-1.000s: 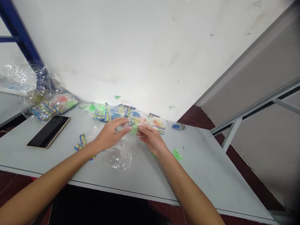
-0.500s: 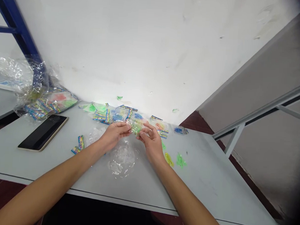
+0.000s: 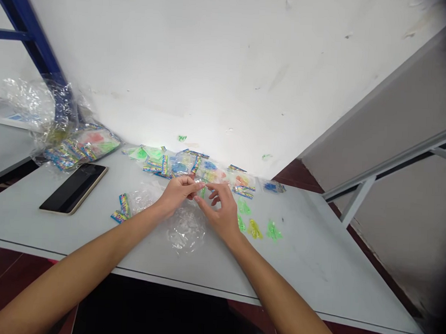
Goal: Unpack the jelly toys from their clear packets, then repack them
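The left hand (image 3: 178,193) pinches a small clear packet with green inside (image 3: 203,191), held between both hands; the right hand (image 3: 220,206) has thumb and forefinger at it, though I cannot tell whether they grip. Crumpled clear plastic (image 3: 186,233) lies at six o'clock, green and yellow pieces (image 3: 255,228) at four, patterned strips (image 3: 123,206) and, farther out, a smartphone (image 3: 74,188) toward nine.
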`<state>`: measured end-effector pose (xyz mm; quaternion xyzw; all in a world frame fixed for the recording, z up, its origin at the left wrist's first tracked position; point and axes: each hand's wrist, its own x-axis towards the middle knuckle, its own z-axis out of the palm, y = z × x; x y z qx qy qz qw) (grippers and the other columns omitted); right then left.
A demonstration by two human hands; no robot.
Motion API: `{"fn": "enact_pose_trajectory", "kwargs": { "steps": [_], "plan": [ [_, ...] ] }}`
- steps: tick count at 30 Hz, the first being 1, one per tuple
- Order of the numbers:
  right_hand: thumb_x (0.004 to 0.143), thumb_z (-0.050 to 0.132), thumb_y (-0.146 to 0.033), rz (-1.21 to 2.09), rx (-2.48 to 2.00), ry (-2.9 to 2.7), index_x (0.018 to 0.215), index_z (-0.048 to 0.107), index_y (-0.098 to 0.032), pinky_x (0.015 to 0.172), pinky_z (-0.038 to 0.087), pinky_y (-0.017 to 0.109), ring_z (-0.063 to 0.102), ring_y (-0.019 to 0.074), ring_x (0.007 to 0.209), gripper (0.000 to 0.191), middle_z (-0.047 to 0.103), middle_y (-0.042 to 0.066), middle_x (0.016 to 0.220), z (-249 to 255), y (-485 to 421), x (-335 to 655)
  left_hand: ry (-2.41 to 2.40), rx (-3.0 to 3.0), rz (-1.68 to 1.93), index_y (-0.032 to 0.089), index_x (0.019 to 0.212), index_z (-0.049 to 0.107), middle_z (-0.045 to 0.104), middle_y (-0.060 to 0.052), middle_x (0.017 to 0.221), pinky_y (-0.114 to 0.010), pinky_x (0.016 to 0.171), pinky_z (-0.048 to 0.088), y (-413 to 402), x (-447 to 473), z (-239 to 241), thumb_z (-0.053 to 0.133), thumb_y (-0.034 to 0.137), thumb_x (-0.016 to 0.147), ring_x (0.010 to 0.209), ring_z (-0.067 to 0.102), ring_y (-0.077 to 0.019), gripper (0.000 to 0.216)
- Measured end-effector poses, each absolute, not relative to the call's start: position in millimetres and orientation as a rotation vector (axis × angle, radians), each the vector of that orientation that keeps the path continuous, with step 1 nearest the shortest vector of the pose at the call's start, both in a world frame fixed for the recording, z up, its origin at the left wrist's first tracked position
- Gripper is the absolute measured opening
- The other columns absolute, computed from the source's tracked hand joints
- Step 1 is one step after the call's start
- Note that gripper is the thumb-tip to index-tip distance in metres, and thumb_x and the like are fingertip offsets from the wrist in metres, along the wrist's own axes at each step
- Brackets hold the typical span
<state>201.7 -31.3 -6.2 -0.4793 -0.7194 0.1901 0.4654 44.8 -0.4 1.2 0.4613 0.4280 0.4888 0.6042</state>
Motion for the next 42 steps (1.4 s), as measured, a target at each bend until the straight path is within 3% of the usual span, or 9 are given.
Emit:
{"fn": "enact_pose_trajectory", "kwargs": {
  "steps": [7,12,23,28,31,35,38,42],
  "plan": [
    [0.086,0.061,-0.038,0.775,-1.205,-1.546,0.110,0.061,-0.026,0.067,0.050,0.030,0.062,0.0155,0.072,0.027,0.065,0.003,0.092,-8.8,-33.6,199.3,0.969,1.094,1.127,0.017,0.062,0.057,0.052,0.002,0.068,-0.027,0.067,0.043,-0.4,42.1,4.3,0.081,0.048,0.065,0.071,0.052,-0.0124,0.039],
    [0.086,0.059,-0.043,0.826,-1.223,-1.462,0.114,0.060,-0.027,0.066,0.050,0.030,0.062,0.0164,0.072,0.032,0.068,0.003,0.089,-11.9,-31.5,202.8,0.948,1.142,1.058,0.017,0.068,0.062,0.063,-0.004,0.084,-0.030,0.077,0.044,0.4,41.1,2.7,0.082,0.042,0.065,0.083,0.057,-0.0163,0.033],
    [0.083,0.062,-0.044,0.968,-1.178,-1.313,0.116,0.059,-0.024,0.063,0.050,0.030,0.059,0.0146,0.060,0.039,0.062,-0.002,0.070,-6.3,-24.9,209.6,0.867,1.137,1.036,0.017,0.071,0.060,0.068,-0.007,0.095,-0.035,0.087,0.044,1.0,37.5,8.2,0.080,0.031,0.066,0.097,0.061,-0.0199,0.025],
    [0.082,0.061,-0.041,1.093,-1.186,-1.244,0.115,0.061,-0.022,0.062,0.051,0.031,0.057,0.0141,0.059,0.038,0.059,-0.004,0.065,-7.0,-19.8,211.1,0.796,0.887,1.054,0.017,0.068,0.050,0.065,-0.002,0.079,-0.035,0.081,0.049,0.6,39.9,12.9,0.076,0.027,0.067,0.074,0.064,-0.0143,0.028],
    [0.083,0.062,-0.042,1.041,-1.205,-1.223,0.110,0.063,-0.023,0.065,0.054,0.032,0.061,0.0159,0.069,0.033,0.065,0.001,0.078,-7.7,-19.6,211.0,0.821,0.785,1.068,0.017,0.068,0.049,0.062,0.000,0.073,-0.033,0.074,0.051,1.3,41.8,13.7,0.075,0.022,0.064,0.066,0.064,-0.0136,0.026],
    [0.087,0.060,-0.044,0.650,-1.170,-1.373,0.109,0.066,-0.027,0.084,0.054,0.035,0.061,0.0207,0.104,0.028,0.064,0.007,0.117,-5.8,-22.6,213.2,0.837,0.780,1.055,0.015,0.072,0.054,0.063,-0.002,0.076,-0.036,0.074,0.053,2.3,41.0,14.5,0.072,0.023,0.065,0.069,0.067,-0.0177,0.021],
    [0.089,0.059,-0.042,0.454,-1.149,-1.558,0.104,0.070,-0.031,0.090,0.054,0.037,0.056,0.0223,0.116,0.022,0.061,0.006,0.122,-5.1,-24.4,214.6,0.844,0.791,1.028,0.016,0.075,0.055,0.063,-0.002,0.075,-0.035,0.071,0.052,1.0,40.6,16.7,0.072,0.023,0.067,0.065,0.065,-0.0159,0.020],
    [0.088,0.062,-0.041,0.371,-1.171,-1.658,0.102,0.073,-0.031,0.089,0.055,0.038,0.060,0.0215,0.112,0.019,0.060,0.006,0.120,-9.4,-23.4,213.3,0.841,0.798,1.042,0.016,0.073,0.053,0.060,-0.001,0.070,-0.028,0.060,0.046,-0.6,41.6,17.8,0.072,0.023,0.069,0.055,0.055,-0.0100,0.021]
  ]
}}
